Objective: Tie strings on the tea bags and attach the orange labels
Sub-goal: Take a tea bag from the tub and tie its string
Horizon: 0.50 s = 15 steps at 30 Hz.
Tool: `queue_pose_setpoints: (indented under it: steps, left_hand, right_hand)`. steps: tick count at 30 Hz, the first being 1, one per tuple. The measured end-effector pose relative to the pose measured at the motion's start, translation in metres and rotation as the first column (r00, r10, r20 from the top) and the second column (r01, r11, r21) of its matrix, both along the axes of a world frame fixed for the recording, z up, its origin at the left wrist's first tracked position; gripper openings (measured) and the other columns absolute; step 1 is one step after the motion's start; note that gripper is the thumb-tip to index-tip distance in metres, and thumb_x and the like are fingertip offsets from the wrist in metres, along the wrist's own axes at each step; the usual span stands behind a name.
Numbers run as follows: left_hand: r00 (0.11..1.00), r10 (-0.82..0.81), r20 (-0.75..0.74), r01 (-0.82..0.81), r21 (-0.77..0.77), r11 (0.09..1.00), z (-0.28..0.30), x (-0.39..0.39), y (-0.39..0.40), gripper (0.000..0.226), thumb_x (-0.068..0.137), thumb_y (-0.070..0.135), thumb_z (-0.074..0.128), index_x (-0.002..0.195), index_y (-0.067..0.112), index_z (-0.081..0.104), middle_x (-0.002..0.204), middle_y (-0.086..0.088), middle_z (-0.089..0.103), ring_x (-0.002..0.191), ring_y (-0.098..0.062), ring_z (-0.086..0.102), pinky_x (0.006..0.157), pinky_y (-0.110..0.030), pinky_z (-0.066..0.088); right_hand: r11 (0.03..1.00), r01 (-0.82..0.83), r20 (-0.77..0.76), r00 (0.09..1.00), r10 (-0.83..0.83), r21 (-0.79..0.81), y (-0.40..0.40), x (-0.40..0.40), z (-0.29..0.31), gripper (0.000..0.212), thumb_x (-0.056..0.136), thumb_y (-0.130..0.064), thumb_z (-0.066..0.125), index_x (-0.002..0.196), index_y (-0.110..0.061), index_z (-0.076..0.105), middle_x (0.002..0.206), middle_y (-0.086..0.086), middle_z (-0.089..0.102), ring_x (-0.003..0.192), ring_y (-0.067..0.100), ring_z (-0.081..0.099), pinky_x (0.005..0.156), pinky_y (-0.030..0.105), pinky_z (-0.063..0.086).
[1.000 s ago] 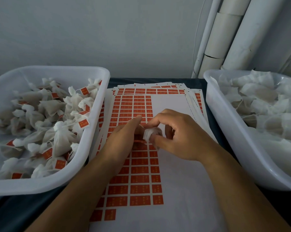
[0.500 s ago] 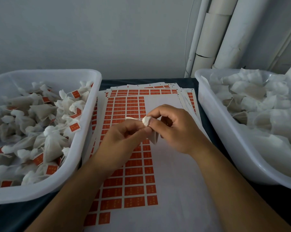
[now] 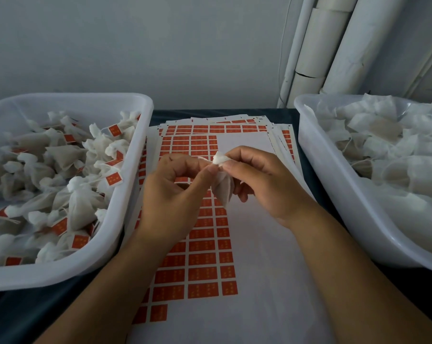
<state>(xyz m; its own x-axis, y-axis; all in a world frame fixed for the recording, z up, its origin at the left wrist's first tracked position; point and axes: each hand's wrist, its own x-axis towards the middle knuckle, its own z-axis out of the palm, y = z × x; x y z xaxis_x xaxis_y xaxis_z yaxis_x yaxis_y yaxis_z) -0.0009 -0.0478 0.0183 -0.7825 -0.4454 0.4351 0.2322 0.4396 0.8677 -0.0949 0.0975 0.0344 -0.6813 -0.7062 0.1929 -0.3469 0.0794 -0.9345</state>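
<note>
Two hands pinch one tea bag (image 3: 223, 188).
Left hand (image 3: 171, 192) and right hand (image 3: 262, 180) pinch its gathered neck; light, soft, likely tearable.

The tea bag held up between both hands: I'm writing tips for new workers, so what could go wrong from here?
The tea bag hangs from a fingertip pinch at its gathered neck by the right hand and left hand. If the pinch slips, the neck may open before it is tied. The string is thin and hard to see, so it could slip free. A dropped bag would land on the label sheet.
</note>
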Motion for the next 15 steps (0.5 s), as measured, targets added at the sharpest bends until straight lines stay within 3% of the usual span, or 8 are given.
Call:
queue_pose_setpoints:
  steps: [5,11,15]
  left_hand:
    - [0.999,0.048,0.027,-0.048,0.014,0.999,0.0,0.0,0.003,0.013,0.09,0.042,0.067,0.08,0.035,0.072,0.086,0.022,0.068,0.088,-0.007,0.065,0.074,-0.014,0.054]
    - [0.994,0.112,0.004,-0.112,-0.058,0.992,0.0,0.002,0.009,0.01,0.091,0.031,0.072,0.084,0.024,0.074,0.09,0.009,0.064,0.089,-0.012,0.061,0.067,-0.016,0.055]
    - [0.987,0.159,-0.02,-0.16,-0.148,0.976,-0.001,0.003,0.01,0.009,0.09,0.03,0.073,0.083,0.026,0.07,0.093,0.009,0.06,0.09,-0.009,0.058,0.065,-0.01,0.051]
  right_hand:
    - [0.989,-0.056,0.322,0.942,0.098,-0.138,-0.001,0.003,0.0,0.025,0.095,-0.038,0.053,0.084,-0.027,0.074,0.085,-0.005,0.067,0.078,0.01,0.065,0.065,0.023,0.052]
    - [0.96,-0.02,0.587,0.788,0.187,-0.28,0.0,0.003,-0.006,0.02,0.088,-0.03,0.062,0.09,-0.019,0.079,0.106,0.007,0.072,0.106,0.024,0.069,0.097,0.045,0.057]
    - [0.968,-0.007,0.605,0.78,0.162,-0.249,-0.001,0.004,-0.005,0.02,0.089,-0.03,0.064,0.092,-0.019,0.08,0.107,0.006,0.073,0.105,0.023,0.07,0.09,0.04,0.058]
